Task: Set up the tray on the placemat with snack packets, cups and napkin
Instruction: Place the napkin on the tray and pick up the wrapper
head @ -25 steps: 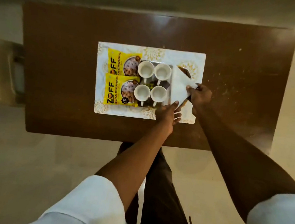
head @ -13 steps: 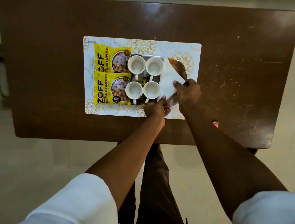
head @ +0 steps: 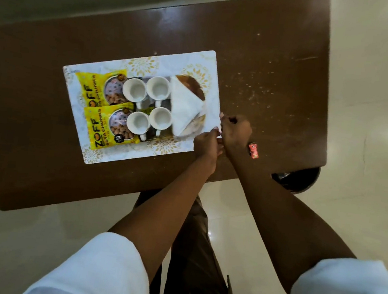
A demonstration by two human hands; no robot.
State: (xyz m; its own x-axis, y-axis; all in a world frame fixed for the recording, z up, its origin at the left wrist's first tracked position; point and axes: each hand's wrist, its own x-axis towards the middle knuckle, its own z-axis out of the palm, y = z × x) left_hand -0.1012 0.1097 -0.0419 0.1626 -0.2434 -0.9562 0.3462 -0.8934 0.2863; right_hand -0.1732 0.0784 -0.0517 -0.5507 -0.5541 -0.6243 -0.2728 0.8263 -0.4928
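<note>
A white placemat (head: 123, 153) with gold flowers lies on the brown table (head: 272, 58). On it sits a dark tray (head: 193, 83), mostly covered. The tray holds two yellow snack packets (head: 97, 88) (head: 103, 131) at its left, several white cups (head: 134, 89) in the middle and a folded white napkin (head: 183, 106) at its right. My left hand (head: 206, 143) and my right hand (head: 235, 132) meet at the placemat's near right corner, fingers curled and touching each other. They hide that corner, so whether they pinch the mat is unclear.
A small red wrapped sweet (head: 253, 150) lies on the table just right of my right wrist. A dark round object (head: 296, 179) shows below the table's near right corner. The table's near edge runs just under my forearms, above a glossy floor.
Both hands have left the napkin and drawn back to the placemat's near right corner. The napkin now lies flat on the tray. The view has tilted and shifted.
</note>
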